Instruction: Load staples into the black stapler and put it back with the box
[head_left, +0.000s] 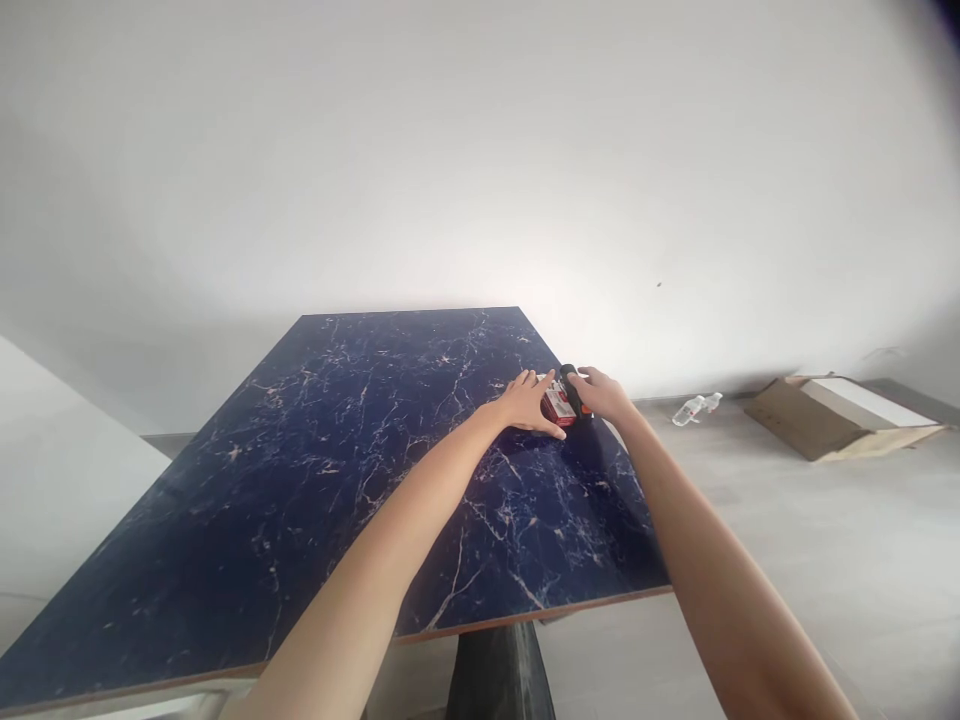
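Extends both bare arms forward over a dark blue, white-veined, marble-patterned tabletop with a brown edge (337,480). Spreads the thumb and fingers of the left hand (527,405) wide at the left side of a small red-and-white printed box (557,402), with the box partly inside the gap; cannot tell whether clasped or only touched. Curls the right hand (602,393) around a black, elongated object with an orange patch (574,385), with the right thumb laid against the black surface. Sets the black object just beside the right side of the box, near the right-hand edge of the tabletop; cannot tell whether touching. Cannot read the print on the box at this size. Includes, well apart on the pale grey floor (787,560) to the right, two clear plastic bottles (688,409), lying close together, and an open brown cardboard carton with a white panel on top (802,415). Meets a plain, pale grey wall (450,180) beyond the far edge of the tabletop.
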